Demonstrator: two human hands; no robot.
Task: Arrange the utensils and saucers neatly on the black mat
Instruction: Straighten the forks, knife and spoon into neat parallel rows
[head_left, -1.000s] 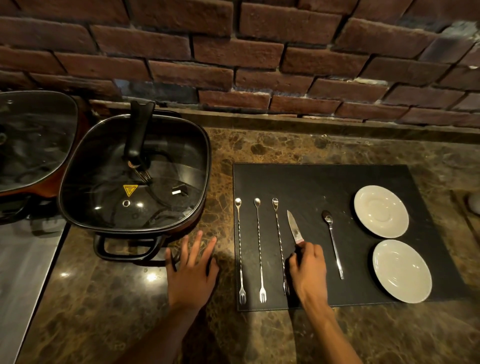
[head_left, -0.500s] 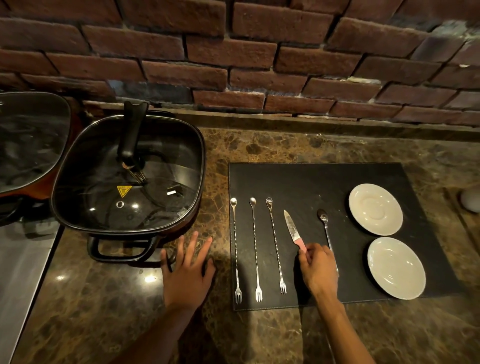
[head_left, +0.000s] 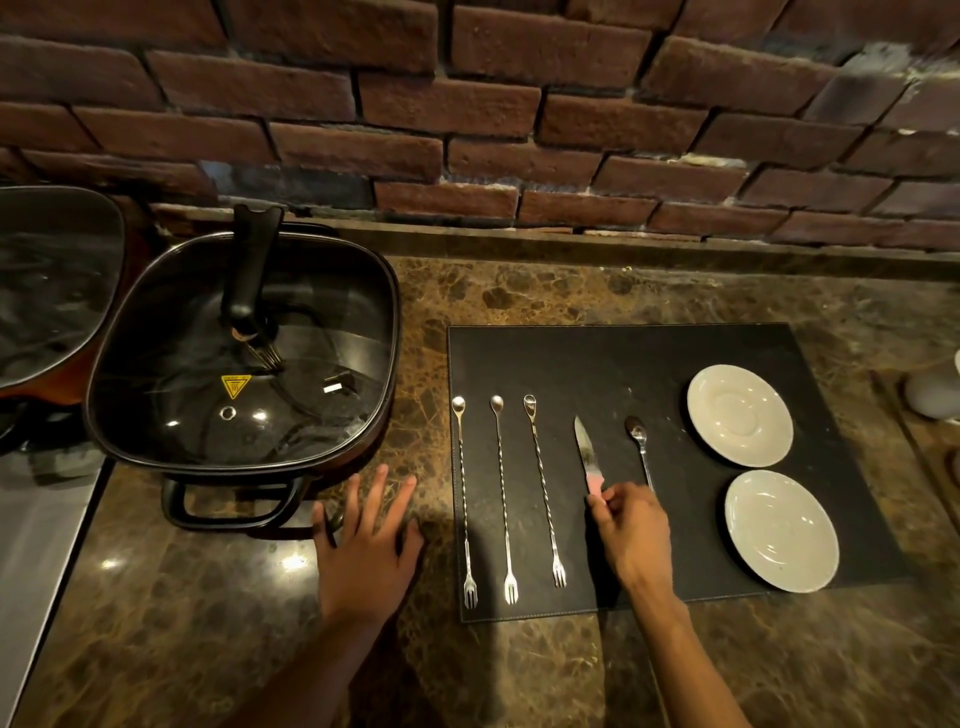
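A black mat (head_left: 623, 364) lies on the marble counter. On its left side three long twisted bar spoon-forks (head_left: 503, 499) lie side by side, forks toward me. Right of them lies a small knife (head_left: 586, 447) with a pink handle, blade pointing away. My right hand (head_left: 631, 530) grips that handle at its near end. A teaspoon (head_left: 639, 441) lies just right of the knife, its handle partly hidden by my hand. Two white saucers, one farther (head_left: 740, 413) and one nearer (head_left: 782, 530), sit at the mat's right. My left hand (head_left: 369, 545) rests flat on the counter, fingers spread.
A square black electric pan (head_left: 239, 358) with a glass lid and upright handle stands left of the mat. A second lidded pan (head_left: 47, 291) sits at the far left. A brick wall runs behind the counter. A pale object (head_left: 935, 395) lies at the right edge.
My right hand has shifted the knife to the right, away from the third spoon-fork and closer to the teaspoon. My left hand has stayed flat on the counter.
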